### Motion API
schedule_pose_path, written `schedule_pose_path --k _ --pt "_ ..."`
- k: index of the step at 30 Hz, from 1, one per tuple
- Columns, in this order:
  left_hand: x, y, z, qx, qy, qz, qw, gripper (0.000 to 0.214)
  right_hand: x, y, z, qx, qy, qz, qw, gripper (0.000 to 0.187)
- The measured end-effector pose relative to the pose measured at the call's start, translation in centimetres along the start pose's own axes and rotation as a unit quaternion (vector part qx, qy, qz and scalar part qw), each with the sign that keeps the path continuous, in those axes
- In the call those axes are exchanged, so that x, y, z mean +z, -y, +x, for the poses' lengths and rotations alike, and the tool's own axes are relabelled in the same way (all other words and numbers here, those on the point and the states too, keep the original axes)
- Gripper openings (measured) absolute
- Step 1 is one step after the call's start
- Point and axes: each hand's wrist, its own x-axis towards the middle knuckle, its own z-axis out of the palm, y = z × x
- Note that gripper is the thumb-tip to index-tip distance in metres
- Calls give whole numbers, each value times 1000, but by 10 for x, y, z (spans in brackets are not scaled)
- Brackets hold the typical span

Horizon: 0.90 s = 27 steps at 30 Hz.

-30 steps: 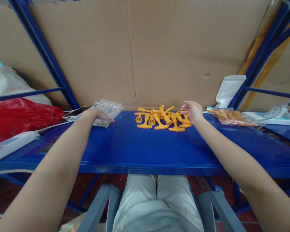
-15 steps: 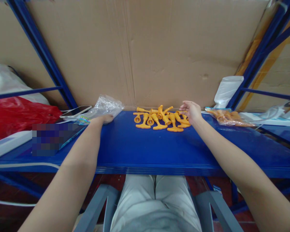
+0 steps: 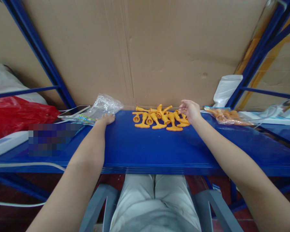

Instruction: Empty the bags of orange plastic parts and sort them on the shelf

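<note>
Several orange-yellow T-shaped plastic handles (image 3: 157,119) with flared hollow ends lie in a loose pile at the back of the blue table (image 3: 135,146). To their left, my left hand (image 3: 106,119) rests palm down with fingers stretched out, at the near edge of a crumpled clear plastic bag (image 3: 106,104). My right hand (image 3: 191,110) is at the pile's right end, fingers apart and slightly curved. Nothing shows in its grasp; whether the fingertips touch a handle I cannot tell.
A clear bag of orange handles (image 3: 228,116) lies at right, before a white pouch (image 3: 228,88) and a power strip (image 3: 270,117). On the left are a phone (image 3: 73,111), a red bag (image 3: 19,116) and a white cable (image 3: 26,165). Cardboard (image 3: 159,48) stands behind.
My left hand has shifted slightly right along the plastic bag, and its fingers now show more spread. My right hand stays by the handles, almost unmoved. The view has tilted very slightly.
</note>
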Motion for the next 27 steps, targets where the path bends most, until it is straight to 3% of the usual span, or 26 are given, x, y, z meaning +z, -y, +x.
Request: schedule_pose_path --k 1,3,15,18,21,24,27 --pt "-2 -4 -4 -57 32 -13 998 66 0 0 0 1 1 0 1000 16" --pt "-6 -10 -11 -98 60 -32 993 68 0 0 0 3 -2 -1 1000 17" --pt "-10 -10 -10 -116 51 -13 992 70 -2 4 2 -1 1 -24 1000 16" --pt "-12 -10 -13 -105 42 3 994 68 -13 14 12 -32 -31 -64 997 17" --pt "-12 -13 -18 -94 21 16 995 65 -38 27 32 -85 -90 -120 985 18" --pt "-13 -15 -21 -80 4 17 997 64 -75 35 53 -130 -164 -211 955 21" --pt "-14 -16 -21 -76 -3 13 997 61 -113 32 61 -168 -263 -410 857 17"
